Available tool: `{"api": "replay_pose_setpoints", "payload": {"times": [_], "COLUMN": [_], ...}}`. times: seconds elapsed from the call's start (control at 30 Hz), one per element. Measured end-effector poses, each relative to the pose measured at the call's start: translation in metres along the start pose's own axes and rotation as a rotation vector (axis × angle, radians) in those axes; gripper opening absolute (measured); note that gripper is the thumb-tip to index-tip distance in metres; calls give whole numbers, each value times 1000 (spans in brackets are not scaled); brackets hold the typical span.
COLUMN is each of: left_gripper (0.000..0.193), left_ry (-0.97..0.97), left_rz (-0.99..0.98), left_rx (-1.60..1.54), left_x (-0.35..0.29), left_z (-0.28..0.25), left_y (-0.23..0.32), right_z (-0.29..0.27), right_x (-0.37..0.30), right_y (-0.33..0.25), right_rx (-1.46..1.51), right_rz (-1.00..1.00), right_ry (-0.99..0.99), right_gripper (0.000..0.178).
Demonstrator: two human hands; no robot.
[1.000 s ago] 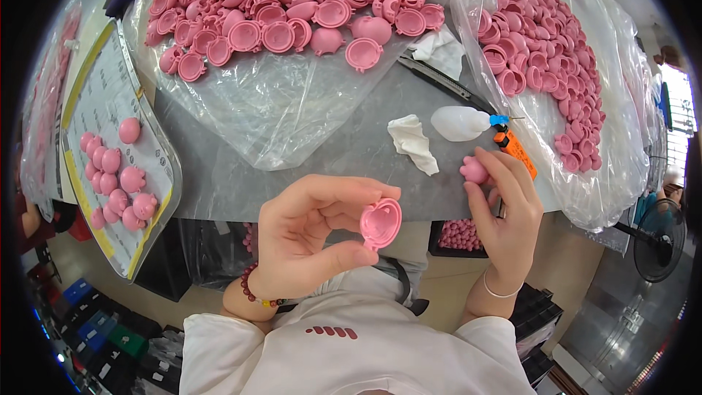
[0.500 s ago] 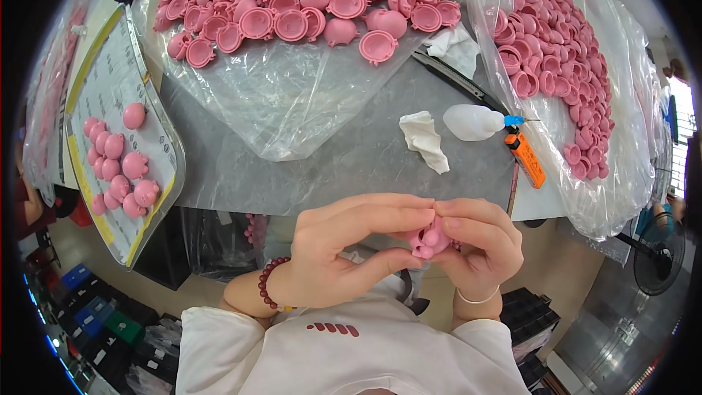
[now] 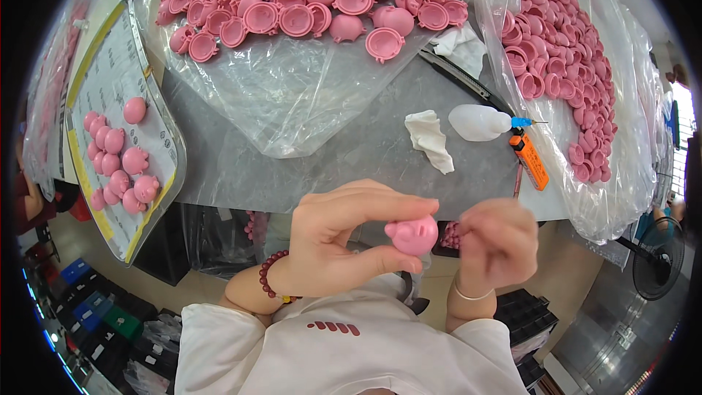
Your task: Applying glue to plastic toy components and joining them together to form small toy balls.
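One pink ball (image 3: 417, 238) up in our left hand (image 3: 327, 250), and heaps of shells to go!
We've got it pinched between thumb and fingers at the counter's (image 3: 241, 184) near edge; our right hand (image 3: 499, 245), just beside, is curled and blurred, so we can't tell whether it holds anything. A small batch of balls (image 3: 135, 161) on the tray (image 3: 175, 168) by the left edge looks done, while loose shells (image 3: 296, 20) crowd the far edge and cups (image 3: 559, 55) the right: most seems left.
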State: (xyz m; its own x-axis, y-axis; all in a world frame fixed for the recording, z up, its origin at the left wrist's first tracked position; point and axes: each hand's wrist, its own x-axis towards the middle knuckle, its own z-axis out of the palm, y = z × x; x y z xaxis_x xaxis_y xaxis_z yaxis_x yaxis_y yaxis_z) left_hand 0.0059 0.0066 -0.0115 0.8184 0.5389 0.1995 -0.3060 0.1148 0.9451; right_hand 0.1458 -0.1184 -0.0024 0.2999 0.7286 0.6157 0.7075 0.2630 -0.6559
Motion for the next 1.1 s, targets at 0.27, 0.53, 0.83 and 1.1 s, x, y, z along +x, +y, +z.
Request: {"api": "replay_pose_setpoints", "payload": {"times": [0.27,0.53,0.83,1.1], "left_gripper": [44,47,41,20], "left_ry": [-33,-90,-81,878], "left_rz": [17,-280,-291,217], "left_rx": [-107,-794,-755,1302], "left_x": [-4,-8,-8,-14], "left_z": [0,2,-2,-93], "left_y": [5,1,8,61], "right_z": [17,10,14,5], "right_x": [37,35,31,26], "right_y": [12,23,21,19], "right_rx": [-34,-81,153,274], "right_rz": [362,594,533,581], "right_ry": [407,152,289,280], "right_gripper": [35,29,25,27]}}
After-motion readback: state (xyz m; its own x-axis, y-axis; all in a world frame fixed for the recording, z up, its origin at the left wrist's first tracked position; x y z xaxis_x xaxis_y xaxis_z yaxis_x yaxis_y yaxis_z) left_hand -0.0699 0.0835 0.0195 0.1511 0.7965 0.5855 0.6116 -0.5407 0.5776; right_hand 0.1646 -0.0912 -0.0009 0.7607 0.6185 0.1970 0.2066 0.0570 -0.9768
